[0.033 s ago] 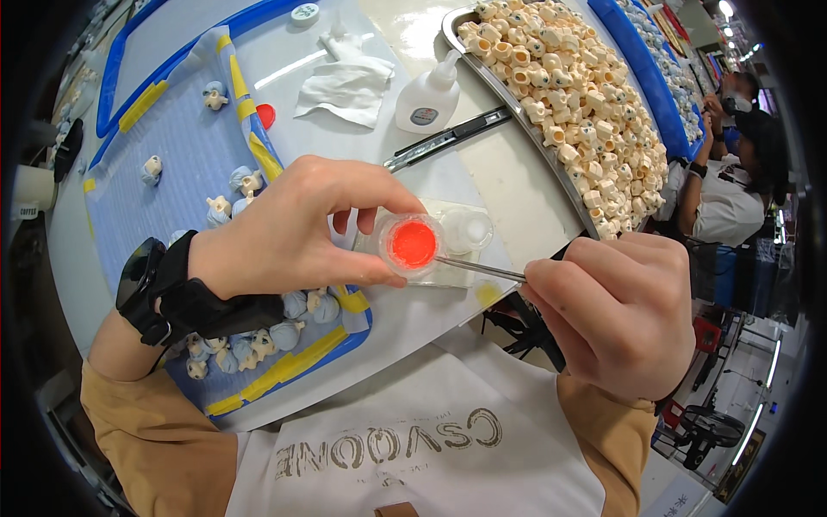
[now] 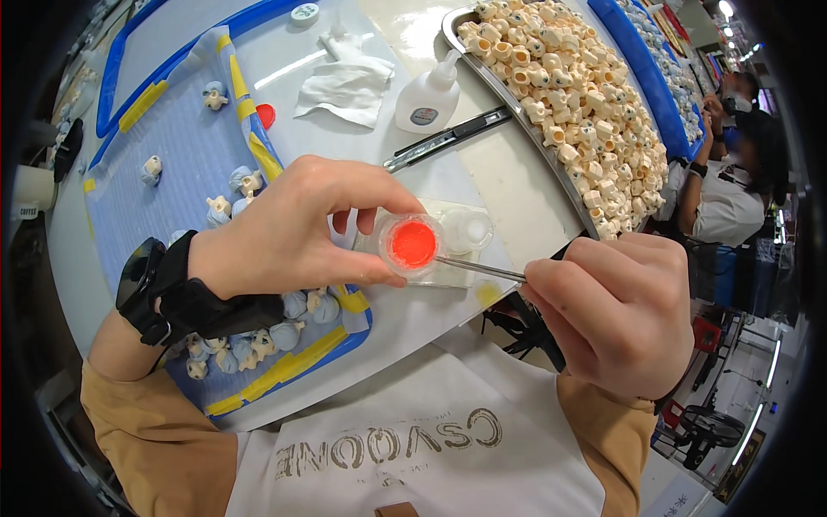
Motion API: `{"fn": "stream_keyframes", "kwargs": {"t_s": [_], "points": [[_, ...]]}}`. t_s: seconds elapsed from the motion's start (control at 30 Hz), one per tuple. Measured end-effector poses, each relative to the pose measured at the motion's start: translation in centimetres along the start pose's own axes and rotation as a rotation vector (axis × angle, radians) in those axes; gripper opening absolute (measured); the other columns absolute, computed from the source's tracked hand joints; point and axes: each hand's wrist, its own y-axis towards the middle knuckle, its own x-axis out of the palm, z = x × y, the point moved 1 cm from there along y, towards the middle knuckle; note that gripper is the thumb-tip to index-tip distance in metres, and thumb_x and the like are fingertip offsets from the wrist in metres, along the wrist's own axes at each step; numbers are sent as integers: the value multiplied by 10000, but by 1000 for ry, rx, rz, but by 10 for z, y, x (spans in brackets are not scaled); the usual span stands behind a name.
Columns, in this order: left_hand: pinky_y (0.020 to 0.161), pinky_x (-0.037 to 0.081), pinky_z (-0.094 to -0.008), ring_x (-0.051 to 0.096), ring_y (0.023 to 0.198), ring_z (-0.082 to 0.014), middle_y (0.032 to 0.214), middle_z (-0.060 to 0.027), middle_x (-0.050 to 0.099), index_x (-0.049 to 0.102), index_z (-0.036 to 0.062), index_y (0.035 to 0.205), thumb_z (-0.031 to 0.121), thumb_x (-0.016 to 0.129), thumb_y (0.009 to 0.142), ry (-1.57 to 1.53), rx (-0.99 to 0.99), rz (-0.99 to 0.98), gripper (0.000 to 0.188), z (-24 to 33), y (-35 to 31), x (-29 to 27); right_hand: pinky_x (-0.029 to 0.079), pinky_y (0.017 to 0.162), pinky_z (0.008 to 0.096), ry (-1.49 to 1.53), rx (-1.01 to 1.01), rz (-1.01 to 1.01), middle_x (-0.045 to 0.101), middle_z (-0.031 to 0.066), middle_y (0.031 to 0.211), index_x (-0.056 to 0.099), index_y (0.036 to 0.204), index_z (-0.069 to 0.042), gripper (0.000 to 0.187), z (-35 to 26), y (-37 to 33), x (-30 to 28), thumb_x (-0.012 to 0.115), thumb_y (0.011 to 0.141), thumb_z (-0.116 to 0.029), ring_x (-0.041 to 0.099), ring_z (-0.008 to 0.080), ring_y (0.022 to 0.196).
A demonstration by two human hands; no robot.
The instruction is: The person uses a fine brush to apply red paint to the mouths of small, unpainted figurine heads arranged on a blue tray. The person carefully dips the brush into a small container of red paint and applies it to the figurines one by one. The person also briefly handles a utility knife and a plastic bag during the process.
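Observation:
My left hand (image 2: 297,224) is closed around a small clear round jar (image 2: 386,246), thumb on the near side and index finger on the far side. Bright orange-red paste or paint (image 2: 413,244) fills the jar's middle. In my right hand (image 2: 616,314) are thin metal tweezers (image 2: 482,269), pinched between thumb and fingers, with their tips at the jar's right rim. Just right of the jar stands a small white translucent pot (image 2: 469,231). Both sit over a clear flat block (image 2: 448,277) on the table. A red lid (image 2: 266,115) lies farther left.
On the left, a blue tray (image 2: 185,138) edged with yellow tape holds several small blue-and-cream figure parts. Beyond my hands lie a box cutter (image 2: 448,138), a white squeeze bottle (image 2: 428,99) and a white cloth (image 2: 346,90). A metal tray (image 2: 564,185) heaped with cream parts stands far right.

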Motion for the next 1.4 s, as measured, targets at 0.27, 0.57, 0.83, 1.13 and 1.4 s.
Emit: {"fn": "stream_keyframes", "kwargs": {"t_s": [0.27, 0.57, 0.83, 1.13, 1.4], "points": [[563, 429, -236, 595, 748, -124, 983, -45, 696, 699, 44, 966, 155, 824, 669, 1, -15, -16, 341, 1, 3, -1, 350, 372, 299, -8, 62, 129, 397, 29, 574, 540, 693, -62, 133, 1, -11, 19, 638, 610, -98, 459, 156, 419], [578, 442, -241, 603, 735, -125, 927, -48, 698, 699, 34, 921, 111, 793, 688, -20, -25, -17, 263, -1, 4, 0, 342, 398, 302, 63, 119, 145, 450, 34, 574, 592, 742, -56, 146, -2, -18, 25, 720, 673, -67, 465, 175, 428], [597, 453, -259, 606, 721, -153, 870, -72, 683, 688, 21, 912, 73, 766, 690, -30, 30, -1, 241, -7, 3, 2, 329, 394, 298, 81, 161, 179, 489, 23, 563, 620, 747, -67, 150, -1, -23, 27, 748, 672, -89, 477, 175, 431], [545, 412, -257, 554, 644, -147, 752, -42, 626, 678, 29, 883, 74, 734, 699, -5, 78, 32, 198, -3, 4, 5, 307, 396, 280, 66, 216, 251, 523, 30, 523, 640, 728, -49, 168, -7, -32, 14, 771, 624, -49, 493, 183, 417], [530, 400, -260, 538, 615, -148, 711, -40, 599, 665, 27, 845, 78, 732, 691, 9, 112, 92, 175, -2, 4, 3, 368, 422, 270, 127, 267, 424, 594, 63, 577, 674, 783, -28, 226, -21, -36, 27, 789, 588, -26, 559, 190, 462]]}}
